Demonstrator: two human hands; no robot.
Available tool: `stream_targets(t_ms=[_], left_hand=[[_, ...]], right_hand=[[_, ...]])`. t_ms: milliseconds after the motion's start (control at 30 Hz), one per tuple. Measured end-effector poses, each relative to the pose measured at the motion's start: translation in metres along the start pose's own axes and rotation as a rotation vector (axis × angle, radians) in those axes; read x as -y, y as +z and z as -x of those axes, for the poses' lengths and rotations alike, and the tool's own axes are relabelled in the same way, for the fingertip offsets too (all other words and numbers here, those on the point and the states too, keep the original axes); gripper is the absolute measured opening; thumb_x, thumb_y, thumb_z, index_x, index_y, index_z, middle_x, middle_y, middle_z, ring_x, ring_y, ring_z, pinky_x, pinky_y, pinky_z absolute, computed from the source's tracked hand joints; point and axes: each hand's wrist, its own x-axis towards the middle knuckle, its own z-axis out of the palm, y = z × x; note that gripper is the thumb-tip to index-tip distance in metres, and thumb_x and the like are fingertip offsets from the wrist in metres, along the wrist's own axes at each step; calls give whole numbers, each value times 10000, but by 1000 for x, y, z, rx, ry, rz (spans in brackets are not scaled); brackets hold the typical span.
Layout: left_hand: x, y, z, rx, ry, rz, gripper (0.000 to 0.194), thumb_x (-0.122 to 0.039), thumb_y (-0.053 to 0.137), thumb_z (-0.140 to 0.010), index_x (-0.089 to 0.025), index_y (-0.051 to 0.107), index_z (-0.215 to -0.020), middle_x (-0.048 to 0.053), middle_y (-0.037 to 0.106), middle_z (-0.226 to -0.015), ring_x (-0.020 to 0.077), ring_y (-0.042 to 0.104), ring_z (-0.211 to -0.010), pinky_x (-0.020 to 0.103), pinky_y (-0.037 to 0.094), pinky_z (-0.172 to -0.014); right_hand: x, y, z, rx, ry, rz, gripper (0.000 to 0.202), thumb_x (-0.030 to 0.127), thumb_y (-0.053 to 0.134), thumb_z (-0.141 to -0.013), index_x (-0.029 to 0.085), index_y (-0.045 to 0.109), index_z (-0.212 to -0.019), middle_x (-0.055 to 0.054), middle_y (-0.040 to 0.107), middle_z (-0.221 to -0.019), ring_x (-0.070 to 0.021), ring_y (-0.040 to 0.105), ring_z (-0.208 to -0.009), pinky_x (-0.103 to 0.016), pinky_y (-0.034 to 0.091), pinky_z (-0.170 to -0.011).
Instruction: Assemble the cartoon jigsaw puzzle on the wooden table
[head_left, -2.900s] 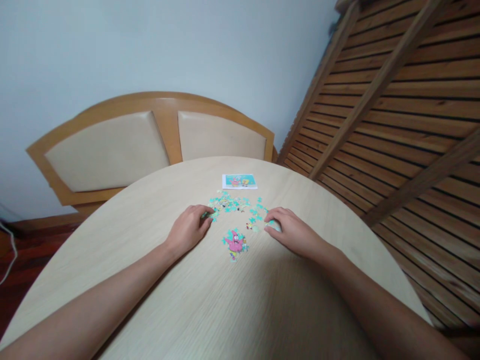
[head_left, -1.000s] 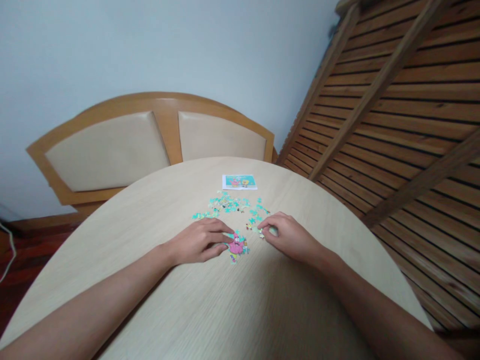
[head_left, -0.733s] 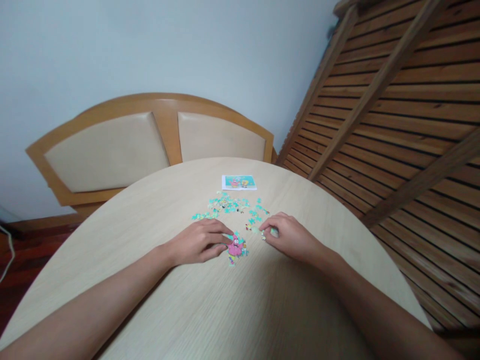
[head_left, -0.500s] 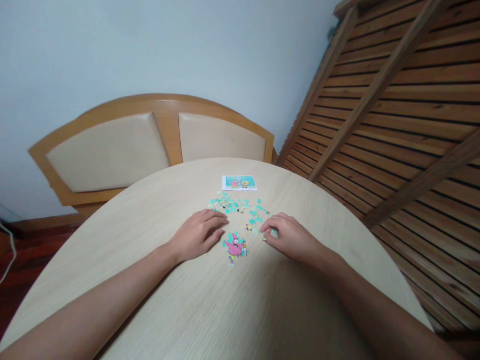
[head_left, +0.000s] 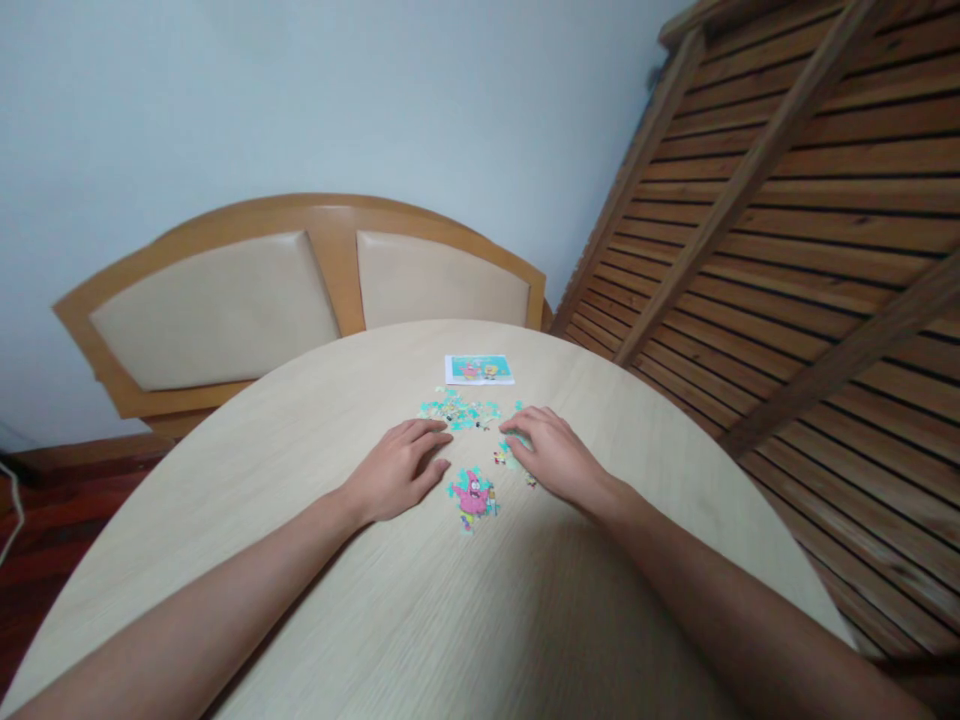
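A partly joined jigsaw puzzle section (head_left: 474, 495) with a pink starfish figure lies on the table in front of me. My left hand (head_left: 401, 468) rests on the tabletop at its left, fingers loosely spread, holding nothing. My right hand (head_left: 553, 455) hovers low over loose pieces to the right, thumb and fingers apart, with no piece visible between them; it covers part of that group. A small yellow and red puzzle piece (head_left: 500, 458) lies by its thumb. Beyond both hands is a pile of loose turquoise puzzle pieces (head_left: 454, 408).
A picture sheet (head_left: 480, 370) showing the pink starfish and a yellow figure lies behind the pile. The round wooden table (head_left: 300, 620) fills the foreground. A padded headboard (head_left: 334, 260) stands against the wall behind it, and a slatted wooden panel (head_left: 795, 200) leans at the right.
My right hand has moved left and farther from me, toward the loose pile, and its closed fingers have parted. The left hand stays nearly in place.
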Motion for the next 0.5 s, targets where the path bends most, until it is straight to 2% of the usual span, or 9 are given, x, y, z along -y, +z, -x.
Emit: stream_targets(t_ms=[200, 333, 500], left_hand=[[-9, -12, 0, 140, 275, 150, 345, -313, 495, -1011, -237, 600, -1331, 108, 599, -1354, 256, 559, -1251, 447, 454, -1078], [-11, -14, -1, 163, 314, 172, 341, -293, 466, -1020, -253, 616, -1324, 102, 631, -1316, 254, 588, -1211, 444, 466, -1055], [-12, -14, -1, 159, 315, 178, 329, -290, 469, -1017, -261, 634, -1300, 99, 642, -1300, 252, 606, -1184, 447, 479, -1033]], right_hand=[[6, -6, -56, 66, 129, 90, 210, 255, 594, -941, 227, 753, -1076, -58, 745, -1157, -256, 615, -1151, -363, 434, -1007], [6, -1, -81, 130, 176, 105, 199, 297, 649, -896, 240, 767, -1047, -57, 758, -1137, -266, 645, -1117, -365, 462, -956], [6, 2, -93, 206, 212, 119, 212, 332, 685, -855, 259, 772, -1035, -59, 756, -1142, -273, 639, -1131, -392, 450, -968]])
